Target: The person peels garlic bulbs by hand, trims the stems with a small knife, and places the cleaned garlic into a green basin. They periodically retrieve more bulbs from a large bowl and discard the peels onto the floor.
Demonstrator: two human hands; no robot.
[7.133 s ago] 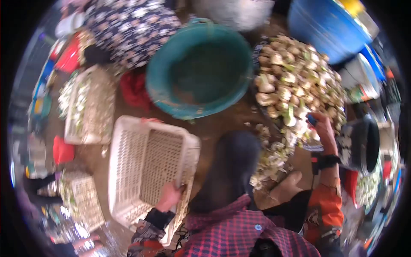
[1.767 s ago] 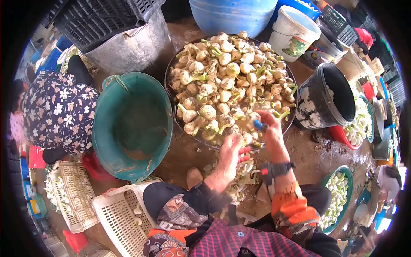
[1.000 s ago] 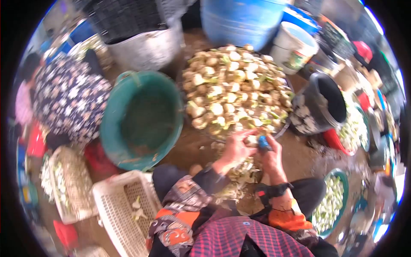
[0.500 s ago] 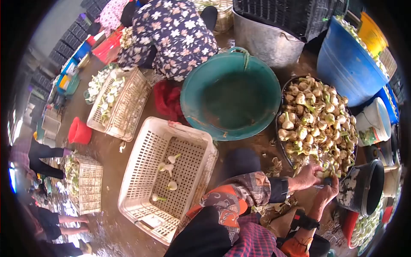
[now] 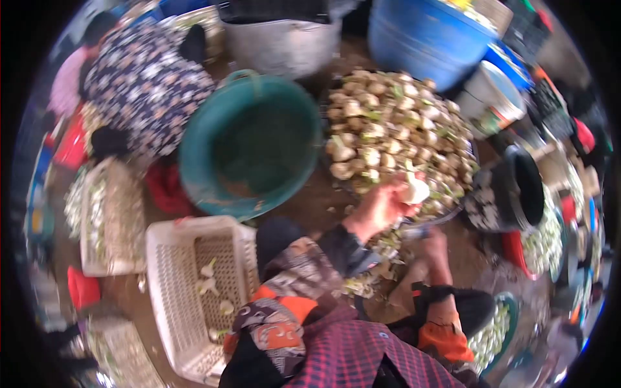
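My left hand (image 5: 381, 208) is closed on a pale, peeled garlic bulb (image 5: 416, 189) at the near edge of a round heap of unpeeled garlic bulbs (image 5: 401, 129). Just right of it and lower, my right hand (image 5: 433, 249) is smeared by motion. A greyish, blurred shape, perhaps a blade, shows near its fingertips, but its grip is unclear. Peeled skins (image 5: 385, 249) lie beneath and between the hands. In the white perforated crate (image 5: 162, 284) at the lower left are several peeled bulbs (image 5: 208, 284).
A teal tub (image 5: 194, 155) stands left of the garlic heap. Behind are a metal pot (image 5: 278, 48) and a blue barrel (image 5: 427, 39). A black bucket (image 5: 527, 187) stands at the right. Another person in a flowered top (image 5: 145, 84) bends at the upper left.
The view has turned, so the surroundings sit further left. My left hand has lifted away from my right, and a pale bulb now shows clearly in its fingers.
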